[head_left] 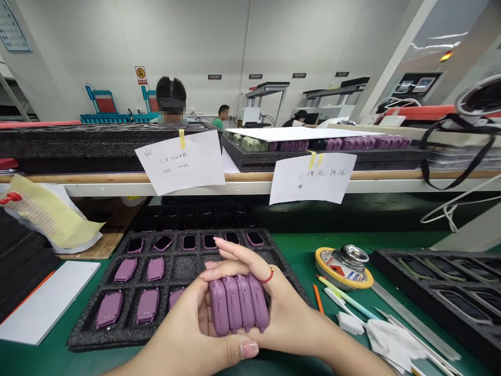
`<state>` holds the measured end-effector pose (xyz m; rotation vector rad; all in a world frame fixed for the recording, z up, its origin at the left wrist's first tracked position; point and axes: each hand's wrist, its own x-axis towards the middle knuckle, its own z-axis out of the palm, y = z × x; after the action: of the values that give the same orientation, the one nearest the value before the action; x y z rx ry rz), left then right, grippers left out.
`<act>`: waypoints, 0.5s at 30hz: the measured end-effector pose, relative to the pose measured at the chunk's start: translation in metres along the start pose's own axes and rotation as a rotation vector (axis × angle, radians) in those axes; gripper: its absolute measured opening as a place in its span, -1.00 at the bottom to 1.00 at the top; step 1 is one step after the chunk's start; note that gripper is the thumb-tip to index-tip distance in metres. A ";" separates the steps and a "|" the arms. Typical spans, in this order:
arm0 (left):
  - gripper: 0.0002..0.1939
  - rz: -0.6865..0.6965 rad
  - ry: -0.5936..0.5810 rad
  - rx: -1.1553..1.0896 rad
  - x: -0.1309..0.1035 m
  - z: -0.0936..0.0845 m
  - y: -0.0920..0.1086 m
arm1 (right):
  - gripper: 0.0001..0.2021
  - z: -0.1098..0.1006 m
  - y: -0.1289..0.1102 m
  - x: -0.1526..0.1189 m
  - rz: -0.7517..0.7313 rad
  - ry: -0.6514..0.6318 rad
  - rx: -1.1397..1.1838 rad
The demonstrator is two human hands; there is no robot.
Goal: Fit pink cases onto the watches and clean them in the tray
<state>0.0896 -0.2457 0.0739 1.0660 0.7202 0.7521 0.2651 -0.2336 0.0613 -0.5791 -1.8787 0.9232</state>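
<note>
Several purple smartwatch cases [239,305] stand side by side in one row, their narrow edges towards me, between my two hands. My left hand [191,324] cups the row from the left, with its thumb stretched across below. My right hand [282,297] wraps the right end, its fingers reaching over the top. Some fingertips are hidden behind the cases. Behind and left of my hands lies a black foam tray [178,284] with compartments. Purple watch cases [109,308] lie in its left compartments, and watches with dark screens [190,242] fill its back row.
On the right are a yellow-rimmed round container [344,267], brushes [348,295], a white cloth [395,342] and another foam tray [462,292]. White board [50,297] lies left. A shelf [250,187] with paper notes [313,180] crosses behind; people sit beyond it.
</note>
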 end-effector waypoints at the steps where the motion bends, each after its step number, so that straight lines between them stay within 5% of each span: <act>1: -0.41 0.008 -0.024 0.011 0.001 -0.002 -0.001 | 0.00 0.000 0.000 0.000 -0.001 -0.001 -0.010; 15: -0.49 -0.047 -0.112 0.069 0.002 -0.008 0.006 | 0.01 0.002 -0.006 -0.001 -0.079 -0.006 -0.155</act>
<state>0.0829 -0.2386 0.0773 1.1406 0.6774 0.6260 0.2639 -0.2383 0.0651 -0.5908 -1.9762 0.7330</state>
